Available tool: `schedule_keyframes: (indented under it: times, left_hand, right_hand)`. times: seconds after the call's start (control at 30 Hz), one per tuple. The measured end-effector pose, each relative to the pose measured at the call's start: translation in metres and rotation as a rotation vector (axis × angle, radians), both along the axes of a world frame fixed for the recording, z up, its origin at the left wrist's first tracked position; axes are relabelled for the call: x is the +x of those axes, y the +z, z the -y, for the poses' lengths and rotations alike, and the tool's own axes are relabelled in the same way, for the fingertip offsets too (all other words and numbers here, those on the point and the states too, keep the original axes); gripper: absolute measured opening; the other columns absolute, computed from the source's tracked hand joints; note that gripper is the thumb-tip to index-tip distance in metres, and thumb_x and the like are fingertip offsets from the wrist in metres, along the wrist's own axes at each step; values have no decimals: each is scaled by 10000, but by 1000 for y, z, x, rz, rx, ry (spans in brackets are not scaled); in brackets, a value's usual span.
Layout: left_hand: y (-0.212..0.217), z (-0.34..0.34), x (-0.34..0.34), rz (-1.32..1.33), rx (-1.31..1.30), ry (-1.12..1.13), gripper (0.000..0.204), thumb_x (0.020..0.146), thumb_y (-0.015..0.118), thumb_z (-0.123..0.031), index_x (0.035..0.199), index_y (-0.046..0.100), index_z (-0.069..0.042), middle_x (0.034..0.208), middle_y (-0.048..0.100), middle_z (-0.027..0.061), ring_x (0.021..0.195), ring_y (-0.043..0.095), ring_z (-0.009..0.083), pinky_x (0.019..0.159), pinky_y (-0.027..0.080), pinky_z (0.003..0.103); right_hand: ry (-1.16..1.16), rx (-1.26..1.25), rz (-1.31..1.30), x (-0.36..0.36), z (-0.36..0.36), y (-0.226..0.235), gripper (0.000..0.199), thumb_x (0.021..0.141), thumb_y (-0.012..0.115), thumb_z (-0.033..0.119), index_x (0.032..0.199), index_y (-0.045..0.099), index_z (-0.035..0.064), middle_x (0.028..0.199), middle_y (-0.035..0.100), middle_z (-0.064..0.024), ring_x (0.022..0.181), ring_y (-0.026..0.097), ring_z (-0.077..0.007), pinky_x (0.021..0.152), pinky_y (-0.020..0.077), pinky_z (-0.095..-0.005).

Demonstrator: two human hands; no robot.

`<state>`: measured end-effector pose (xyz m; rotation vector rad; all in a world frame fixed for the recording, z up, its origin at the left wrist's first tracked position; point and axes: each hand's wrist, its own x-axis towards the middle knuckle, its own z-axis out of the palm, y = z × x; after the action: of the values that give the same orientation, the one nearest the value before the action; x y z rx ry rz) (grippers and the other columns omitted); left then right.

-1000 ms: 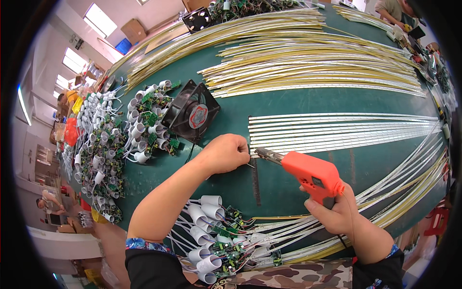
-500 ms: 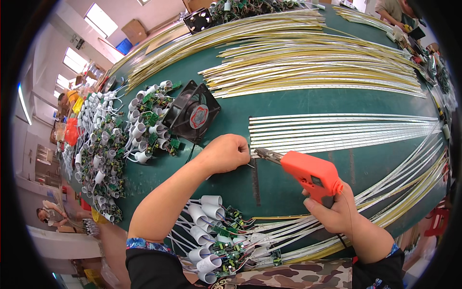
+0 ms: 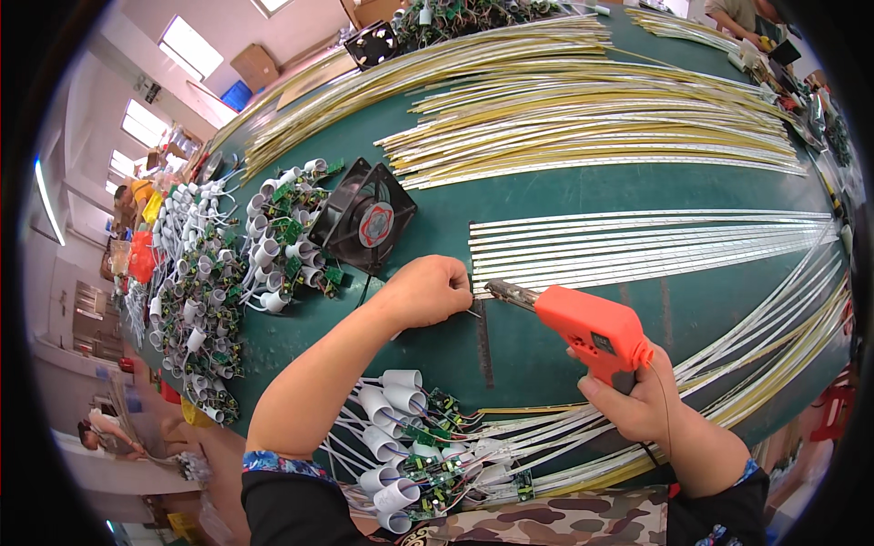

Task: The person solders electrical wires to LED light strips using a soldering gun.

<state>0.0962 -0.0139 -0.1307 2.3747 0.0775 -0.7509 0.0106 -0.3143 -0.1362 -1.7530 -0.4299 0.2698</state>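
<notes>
My right hand is wrapped round the grip of a red soldering gun, its thin lead running down past my wrist. The gun's metal tip points left, close over the left ends of a row of thin white LED strips laid side by side on the green table. Closed in a pinch, my left hand is at those same strip ends, just left of the tip. A thin pale end sticks out below its fingers, but what they grip is mostly hidden.
A black fan stands beyond my left hand. White lamp caps with green circuit boards pile up at the left, with more caps near my body. Yellow and white strips lie across the back. Wired strips stretch along the right.
The view has shifted slightly. Both hands and the soldering gun keep nearly the same place over the strip ends. A person in the left background has bent lower.
</notes>
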Motion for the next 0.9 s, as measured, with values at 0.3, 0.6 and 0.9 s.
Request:
schedule_keyframes:
  times: [0.3,0.6,0.9]
  left_hand:
    - [-1,0,-2,80,42,-44,126,834,661,-145,780,628,-37,658,598,13,561,570,90,494,440,271]
    - [16,0,-23,236,142,-268,219,816,668,-186,1002,649,-73,943,660,118,881,650,306,768,521,411]
    - [-4,-11,-29,649,204,-545,108,853,671,-103,956,643,-90,985,589,77,877,626,308,711,522,430]
  right_hand:
    - [19,-5,-50,0,6,5,459,815,719,114,1234,570,3,873,639,-94,755,606,-207,732,492,-336]
    - [13,16,-52,2,9,3,461,813,719,110,1232,563,-5,839,633,-80,727,592,-195,717,489,-327]
    - [1,-26,-97,0,6,8,399,803,728,101,1158,576,0,817,628,-64,720,572,-159,693,480,-310]
